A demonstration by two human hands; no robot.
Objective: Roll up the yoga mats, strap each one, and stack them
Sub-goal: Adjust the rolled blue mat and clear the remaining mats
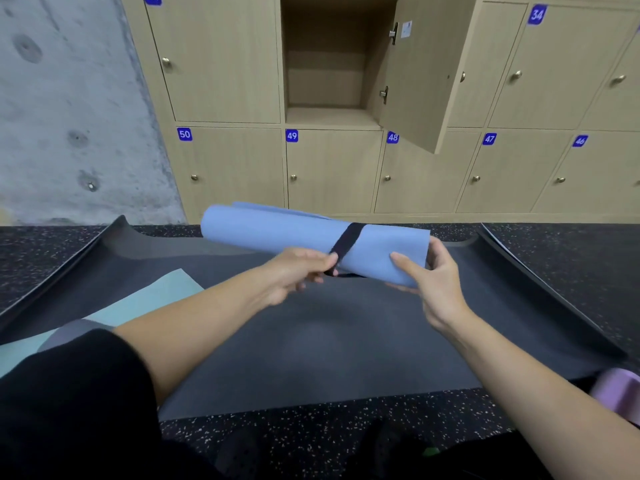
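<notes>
In the head view, a rolled blue yoga mat (284, 233) is being held up in the air, lying roughly level from left to right, above the far part of a dark grey mat (329, 341) that is lying unrolled on the speckled black floor (346, 420). The roll's left end is looking loose, with a layer edge sticking out behind it. A dark strap (348, 242) is crossing the roll slantwise right of its middle.

The left hand (294, 275) is pinching the near end of the strap just under the roll, its thumb and fingers pressed together on the band. The right hand (433, 282) is gripping the roll's right end, with the thumb lying on the near face and the fingers curling round the end and underneath.

The grey mat's left and right ends are curling upward. A teal mat (149, 299) is lying flat to the near left, partly under the left forearm, whose black sleeve (69, 410) is filling the near-left corner. A lilac object (616, 393) is showing at the near right edge; what it is cannot be told.

Beyond the mats, wooden numbered lockers (225, 64) are lining the far side, one open locker (329, 81) showing its door (422, 71) swung to the right. A concrete wall (69, 116) is standing at the far left.
</notes>
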